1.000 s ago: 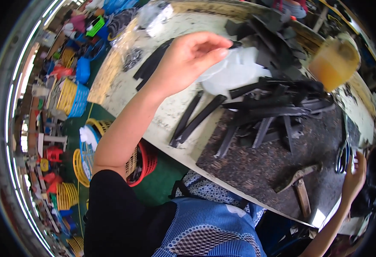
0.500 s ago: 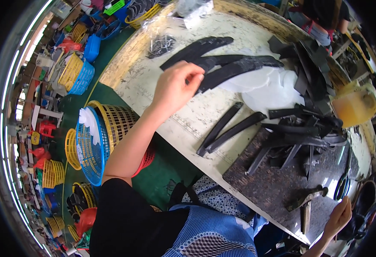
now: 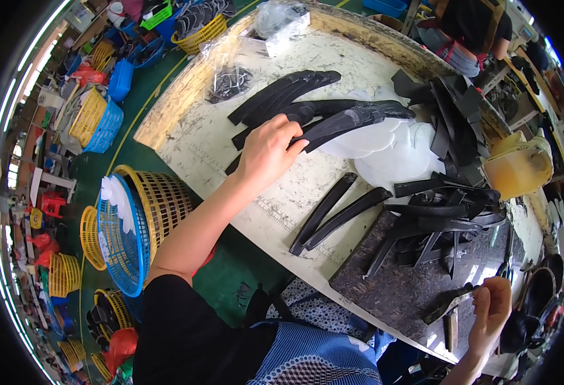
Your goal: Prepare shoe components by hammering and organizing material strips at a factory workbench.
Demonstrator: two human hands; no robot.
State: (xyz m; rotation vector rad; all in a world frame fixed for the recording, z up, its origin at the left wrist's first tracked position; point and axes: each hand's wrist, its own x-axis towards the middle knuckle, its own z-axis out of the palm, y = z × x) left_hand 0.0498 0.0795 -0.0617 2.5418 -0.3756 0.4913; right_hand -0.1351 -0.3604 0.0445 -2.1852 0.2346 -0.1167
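Note:
My left hand [image 3: 268, 153] reaches over the white-topped table, thumb and fingers closed at the near end of a curved black strip [image 3: 339, 125] in a fanned row. More black strips [image 3: 282, 93] lie overlapped just beyond the hand. Two single strips [image 3: 333, 215] rest apart on the tabletop, nearer to me. At the lower right, my right hand [image 3: 491, 313] has its fingers bent together beside a hammer [image 3: 447, 307] lying on a dark stone slab [image 3: 400, 295]. What those fingers hold, if anything, is hidden.
A heap of black strips [image 3: 442, 221] covers the slab's far part. White rounded sheets [image 3: 400, 151] lie behind, near a yellowish container [image 3: 519, 167]. Blue [image 3: 124, 240] and yellow [image 3: 160, 205] baskets stand left of the table. Another person [image 3: 471, 29] is beyond the far edge.
My left hand has come down onto the strip's end. My right hand has moved up and left, closer to the hammer. The whole view has shifted slightly.

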